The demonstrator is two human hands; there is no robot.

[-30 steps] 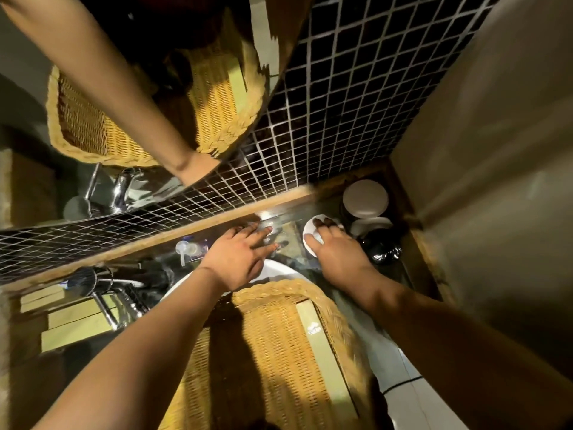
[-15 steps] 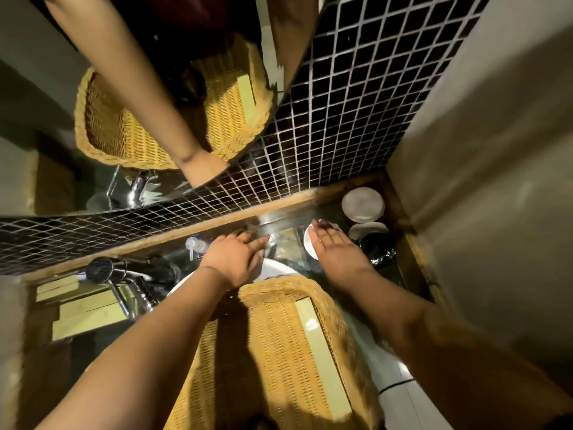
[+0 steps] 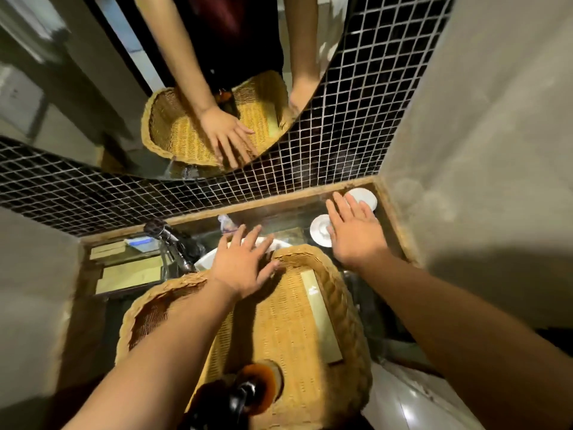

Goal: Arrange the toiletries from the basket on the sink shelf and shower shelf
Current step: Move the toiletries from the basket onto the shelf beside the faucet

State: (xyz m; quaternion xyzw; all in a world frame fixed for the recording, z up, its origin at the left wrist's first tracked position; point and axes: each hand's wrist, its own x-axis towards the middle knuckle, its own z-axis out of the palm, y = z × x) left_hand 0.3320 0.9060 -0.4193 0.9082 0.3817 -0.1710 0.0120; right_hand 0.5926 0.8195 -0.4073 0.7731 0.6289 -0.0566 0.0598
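A wicker basket [image 3: 338,293] sits over the white sink. Inside it lie a long pale green box [image 3: 322,318] along the right side and an amber pump bottle [image 3: 257,386] at the near end. My left hand [image 3: 242,265] hovers open over the basket's far rim, fingers spread. My right hand [image 3: 353,234] is open above the glass sink shelf [image 3: 279,218], between two white round lidded jars: one [image 3: 319,229] just left of it, one [image 3: 364,198] in the far corner. A small clear bottle [image 3: 226,223] stands on the shelf further left.
A chrome tap [image 3: 173,243] stands left of the sink. Pale flat boxes [image 3: 130,274] lie on the left counter. Black mosaic tiles [image 3: 341,135] and a mirror [image 3: 93,88] back the shelf. A grey wall [image 3: 480,150] closes the right side.
Both hands have lifted off the shelf items and spread open. My right hand let go of the white jar. The view has tilted down, showing the amber bottle in the basket.
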